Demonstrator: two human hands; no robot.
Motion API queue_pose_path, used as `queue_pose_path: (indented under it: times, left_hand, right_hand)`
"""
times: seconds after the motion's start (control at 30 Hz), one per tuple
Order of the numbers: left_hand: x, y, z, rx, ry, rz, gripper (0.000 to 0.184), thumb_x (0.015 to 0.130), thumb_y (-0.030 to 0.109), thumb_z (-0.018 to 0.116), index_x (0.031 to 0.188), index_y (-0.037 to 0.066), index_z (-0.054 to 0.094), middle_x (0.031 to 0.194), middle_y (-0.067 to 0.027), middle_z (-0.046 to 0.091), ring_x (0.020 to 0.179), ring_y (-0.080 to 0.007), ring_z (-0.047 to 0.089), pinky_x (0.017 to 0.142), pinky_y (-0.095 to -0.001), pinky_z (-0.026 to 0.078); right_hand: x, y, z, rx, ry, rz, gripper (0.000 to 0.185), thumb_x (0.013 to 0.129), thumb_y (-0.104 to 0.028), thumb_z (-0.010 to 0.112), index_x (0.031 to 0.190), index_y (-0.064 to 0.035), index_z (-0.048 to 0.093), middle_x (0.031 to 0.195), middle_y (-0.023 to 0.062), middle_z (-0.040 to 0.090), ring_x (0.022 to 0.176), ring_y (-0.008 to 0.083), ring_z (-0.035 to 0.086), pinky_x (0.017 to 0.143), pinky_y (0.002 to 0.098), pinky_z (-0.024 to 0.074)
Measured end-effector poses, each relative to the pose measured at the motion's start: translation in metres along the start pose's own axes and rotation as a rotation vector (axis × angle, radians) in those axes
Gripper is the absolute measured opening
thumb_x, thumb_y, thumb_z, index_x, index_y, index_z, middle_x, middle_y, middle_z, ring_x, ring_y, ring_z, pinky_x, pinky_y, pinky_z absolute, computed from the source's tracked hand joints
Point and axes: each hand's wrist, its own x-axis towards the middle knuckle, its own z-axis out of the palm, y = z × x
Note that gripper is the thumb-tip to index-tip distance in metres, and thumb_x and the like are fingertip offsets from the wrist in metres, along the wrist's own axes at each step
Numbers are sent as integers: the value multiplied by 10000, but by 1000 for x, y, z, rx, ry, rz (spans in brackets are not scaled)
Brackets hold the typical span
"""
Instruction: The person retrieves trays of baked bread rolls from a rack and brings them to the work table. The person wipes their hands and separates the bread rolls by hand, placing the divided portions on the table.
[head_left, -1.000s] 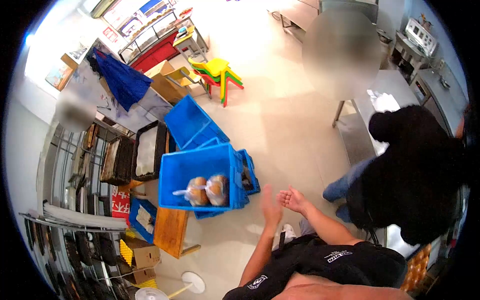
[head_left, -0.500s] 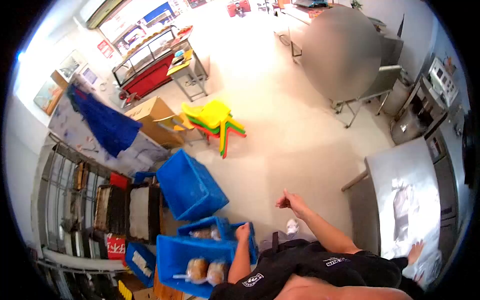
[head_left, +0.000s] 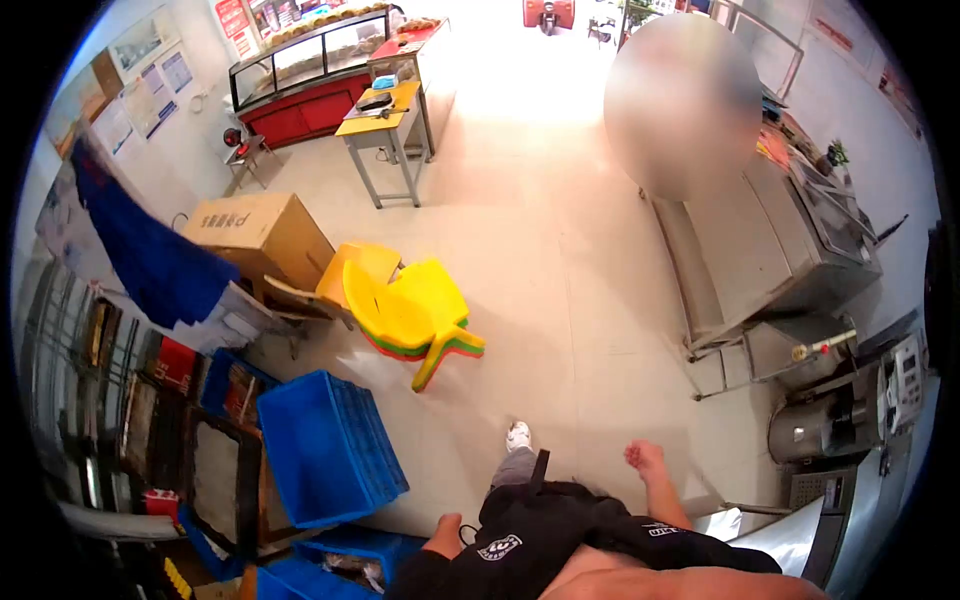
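My left hand point(head_left: 446, 528) hangs low beside my black shirt, near the upper edge of a blue crate point(head_left: 375, 543); its fingers are mostly hidden. A thin dark loop shows just beside that hand, and I cannot make out what it is. On the other side my right hand point(head_left: 646, 458) swings forward over the floor, its fingers loosely bent and slightly apart, with nothing in it. Further left stands a stack of nested blue crates point(head_left: 325, 440), tilted in view. A white shoe point(head_left: 518, 436) steps forward beneath me.
Ahead are stacked yellow chairs point(head_left: 415, 310), a cardboard box point(head_left: 262, 232) and a yellow-topped table point(head_left: 380, 108). A red display counter point(head_left: 310, 110) stands at the back left. Metal equipment point(head_left: 745, 240) lines the right side, and dark trays point(head_left: 222, 475) sit at the left.
My view has moved forward into the room. The metal table with another person's hand has mostly slipped out behind at right. Both my hands have swung lower in view.
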Motion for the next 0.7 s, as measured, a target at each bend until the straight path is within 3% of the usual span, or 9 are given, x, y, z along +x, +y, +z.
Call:
queue_pose_path:
  times: [0.03,0.13,0.17,0.23,0.37,0.47,0.53,0.6,0.7]
  left_hand:
    - [32,44,-27,-261,50,-148,221,867,236,681,995,56,680,1012,-224,713,891,-325,697,778,-482,548]
    - [230,2,-105,620,-23,-380,264,908,271,661,900,10,699,844,-149,710,746,-276,657,704,-438,528]
    - [290,8,-133,603,55,-472,298,921,283,654,868,-6,705,788,-124,709,697,-260,644,680,-424,521]
    - [390,46,-186,-411,539,-706,308,977,310,662,1043,17,730,863,-95,740,813,-189,694,736,-381,532]
    - [567,97,-291,-307,660,-467,366,977,338,685,1059,-14,741,914,-118,774,825,-198,726,769,-379,555]
    - [652,95,-346,-193,710,-544,381,975,342,691,1049,-28,743,909,-138,776,858,-207,741,789,-367,567]
    - [687,78,-368,-159,724,-678,373,984,321,691,1058,-42,728,914,-147,767,838,-215,737,771,-362,572]
    - [698,77,-379,-226,765,-836,354,1004,281,688,1081,-64,697,927,-151,750,768,-226,716,721,-359,574]
    - [724,99,-395,-446,827,-961,346,1008,264,672,1137,-57,673,911,-171,738,751,-256,718,688,-385,582]
  right_hand:
    - [24,-31,12,51,-35,-74,176,1002,-145,640,1104,-5,667,854,119,714,714,197,665,649,339,547]
    - [97,-114,51,120,-157,-249,147,999,-172,652,1033,-31,678,780,90,707,642,159,638,595,304,521]
    - [109,-148,73,89,2,-228,153,1013,-188,658,1057,-42,672,814,76,714,670,152,656,620,301,538]
    - [166,-189,99,60,11,-288,171,1025,-197,656,1097,-42,670,849,65,719,704,158,681,641,302,553]
    - [296,-274,158,56,143,-222,190,990,-201,695,1089,-39,699,879,83,730,778,198,720,718,343,580]
    - [397,-348,204,-815,287,-609,286,924,-298,743,999,-23,756,936,157,758,805,301,729,803,411,588]
    - [427,-450,265,-1279,18,-494,394,882,-398,734,897,-7,774,1043,203,757,933,408,710,882,483,562]
    - [396,-594,359,-1515,-399,-624,442,897,-430,687,857,2,769,916,249,732,882,436,696,819,526,547]
    - [285,-807,509,-1062,-808,-1057,250,958,-241,670,1054,-24,748,951,197,741,881,383,694,812,475,548]
